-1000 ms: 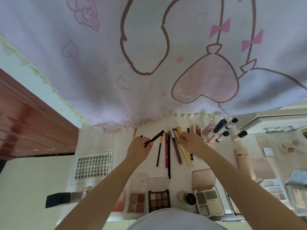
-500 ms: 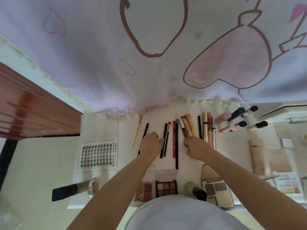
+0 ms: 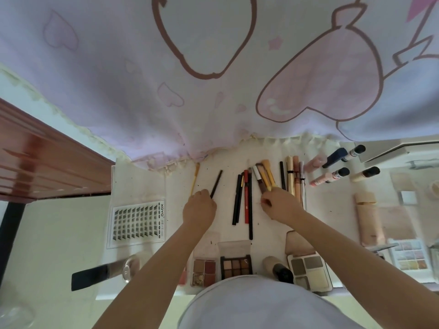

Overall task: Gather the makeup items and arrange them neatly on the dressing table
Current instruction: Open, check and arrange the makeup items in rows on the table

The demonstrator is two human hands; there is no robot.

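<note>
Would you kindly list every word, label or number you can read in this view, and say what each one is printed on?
"XOYO": printed sideways along the right edge of the clear false-lash tray with rows of dark lashes.
Smaller characters beside it on that tray: too small to read.
Print on the two pale pink black-capped tubes: blurred, unreadable.

Both arms reaching forward, left hand curled, right hand curled, pinching

Soft, even daylight glows through the pale printed curtain at the far side, leaving only faint shadows on the white dressing table. A glossy highlight shines on the wooden furniture at left. Wide-angle distortion bends the edges; near corners look soft and slightly blurred.
</note>
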